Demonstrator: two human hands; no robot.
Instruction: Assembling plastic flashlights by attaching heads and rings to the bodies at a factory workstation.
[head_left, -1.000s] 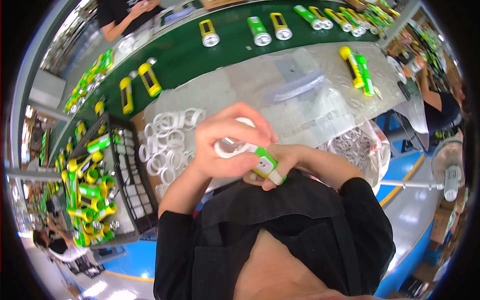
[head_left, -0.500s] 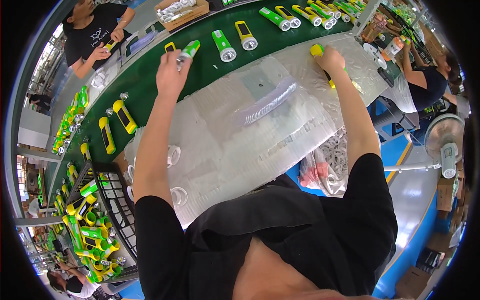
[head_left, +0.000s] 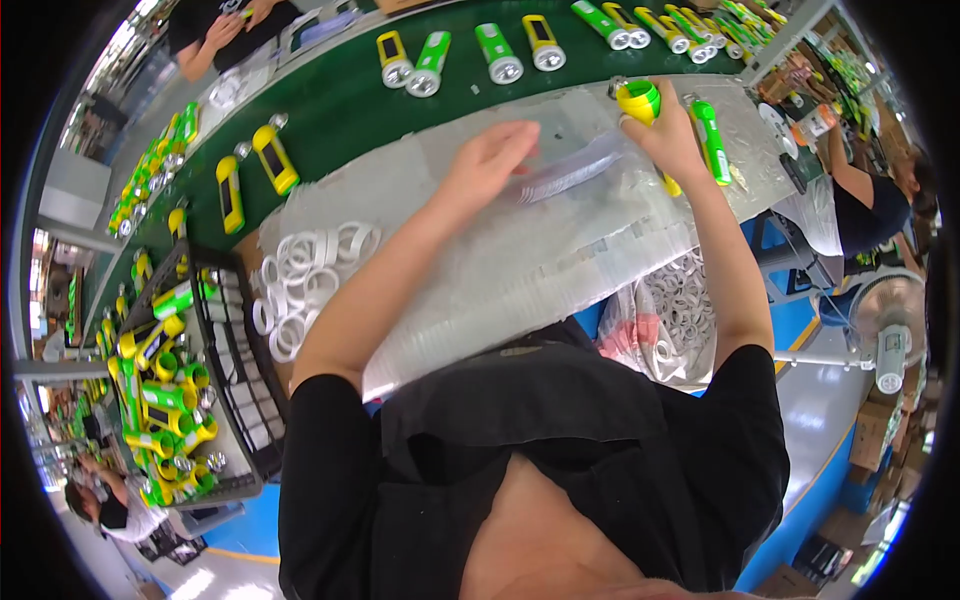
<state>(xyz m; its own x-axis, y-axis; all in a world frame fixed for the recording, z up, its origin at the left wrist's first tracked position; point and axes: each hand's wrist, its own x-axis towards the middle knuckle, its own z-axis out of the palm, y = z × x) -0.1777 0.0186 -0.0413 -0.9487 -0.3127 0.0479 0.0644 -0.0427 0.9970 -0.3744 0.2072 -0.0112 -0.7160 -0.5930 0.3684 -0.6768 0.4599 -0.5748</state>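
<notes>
My right hand [head_left: 668, 140] grips a yellow and green flashlight [head_left: 642, 104] at the far right of the clear plastic sheet [head_left: 520, 250], its round head turned toward me. A green flashlight [head_left: 710, 138] lies just right of that hand. My left hand [head_left: 487, 160] hovers open over the middle of the sheet, fingers spread, next to a stack of clear plastic pieces [head_left: 572, 176]. It holds nothing.
Several green and yellow flashlights [head_left: 500, 50] lie on the green conveyor belt [head_left: 340, 110] beyond the sheet. White rings [head_left: 300, 280] sit in a pile at left, beside a black crate [head_left: 170, 390] of flashlights. A bag of rings [head_left: 675, 320] hangs at right. Other people work nearby.
Both arms drew back from the belt. My left hand let go of a green flashlight on the belt and came over the sheet. My right hand brought a flashlight nearer.
</notes>
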